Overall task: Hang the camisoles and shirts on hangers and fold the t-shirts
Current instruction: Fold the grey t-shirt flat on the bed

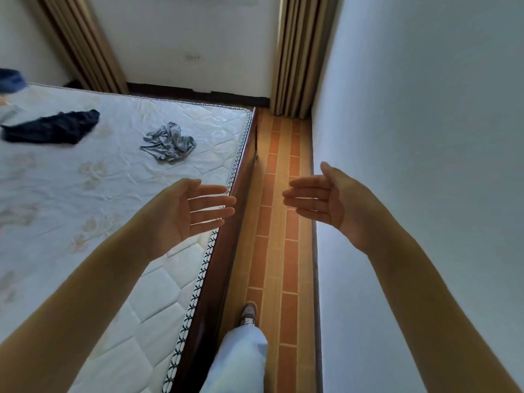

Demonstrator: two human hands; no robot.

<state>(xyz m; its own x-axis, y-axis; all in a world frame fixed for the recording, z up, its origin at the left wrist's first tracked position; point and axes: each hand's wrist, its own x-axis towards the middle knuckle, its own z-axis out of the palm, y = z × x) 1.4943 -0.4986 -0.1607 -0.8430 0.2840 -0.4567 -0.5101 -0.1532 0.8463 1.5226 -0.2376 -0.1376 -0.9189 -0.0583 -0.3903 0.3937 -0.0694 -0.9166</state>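
Both hands were raised in front of me with nothing in them: my left hand (181, 211) hung palm-inward above the near edge of the bed, fingers straight and slightly spread, and my right hand (320, 199) faced it over the floor strip, fingers straight and together. They stood apart and touched neither each other nor any cloth, which I judged to be a free, ready posture suited to reaching for the next garment.

On the white quilted mattress (99, 222) lay the clothes awaiting work. A crumpled grey garment (168, 143) sat bunched near the mattress's right border, well ahead of my left hand; its tangle of narrow folds suggested a camisole, though the view was too coarse for me to be sure. A dark navy garment (51, 127) lay spread flatter farther to the left. At the far left edge a blue item (11, 80) was cut off by the frame. No hanger was visible.

I stood in the narrow aisle of orange-and-tan striped flooring (280, 222) between the dark wooden bed frame (241, 194) and the pale wall (425, 137), one pale trouser leg (241, 358) and shoe (249, 313) showing below. That position put the grey garment nearest my reach, so I judged it the likely next pick.
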